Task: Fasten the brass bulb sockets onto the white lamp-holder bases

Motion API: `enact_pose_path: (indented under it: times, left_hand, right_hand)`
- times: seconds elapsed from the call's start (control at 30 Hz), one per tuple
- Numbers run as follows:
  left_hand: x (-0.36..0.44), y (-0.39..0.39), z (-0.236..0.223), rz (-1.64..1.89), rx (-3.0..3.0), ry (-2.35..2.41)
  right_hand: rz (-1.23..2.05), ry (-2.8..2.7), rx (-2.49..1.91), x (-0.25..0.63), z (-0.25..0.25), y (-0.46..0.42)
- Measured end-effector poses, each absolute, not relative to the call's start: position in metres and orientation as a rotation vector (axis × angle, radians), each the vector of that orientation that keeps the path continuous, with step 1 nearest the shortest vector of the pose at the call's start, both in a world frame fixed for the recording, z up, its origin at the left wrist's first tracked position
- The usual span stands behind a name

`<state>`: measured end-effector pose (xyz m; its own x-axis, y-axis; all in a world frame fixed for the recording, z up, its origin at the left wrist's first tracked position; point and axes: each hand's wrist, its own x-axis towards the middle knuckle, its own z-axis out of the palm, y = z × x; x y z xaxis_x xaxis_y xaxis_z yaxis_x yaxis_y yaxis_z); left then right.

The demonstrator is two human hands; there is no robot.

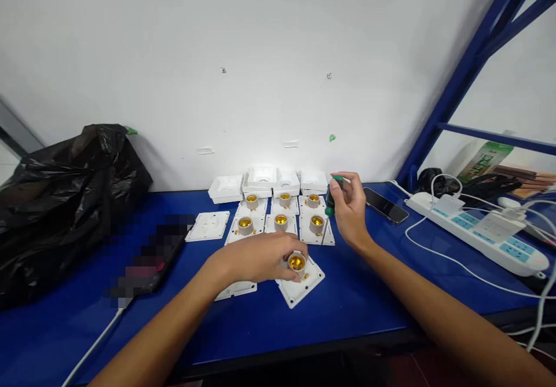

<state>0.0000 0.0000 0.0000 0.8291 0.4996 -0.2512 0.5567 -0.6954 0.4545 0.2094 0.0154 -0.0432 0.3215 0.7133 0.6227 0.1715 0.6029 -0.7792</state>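
My left hand (260,258) is closed around a white lamp socket with a brass insert (297,262) that sits on a square white base plate (300,285) on the blue table (330,317). My right hand (350,207) is raised a little behind it, fingers wrapped round a green-handled screwdriver (332,197) whose shaft points down. Several more lamp sockets on white plates (281,222) stand in rows just behind. Another white plate (237,289) lies partly hidden under my left wrist.
White covers (264,179) are stacked by the wall. A loose cover (208,225) lies at left. A black bag (65,196) fills the left side. A phone (386,204) and a white power strip (478,233) with cables lie at right, beside a blue rack frame (469,62).
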Motion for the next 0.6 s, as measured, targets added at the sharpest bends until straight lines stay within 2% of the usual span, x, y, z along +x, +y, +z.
enact_pose_path:
  times: [0.6]
  left_hand:
    - [-0.018, -0.025, -0.022, 0.272, 2.471, 0.864]
  right_hand:
    - [0.367, -1.354, -0.893, 0.207, -0.051, 0.013]
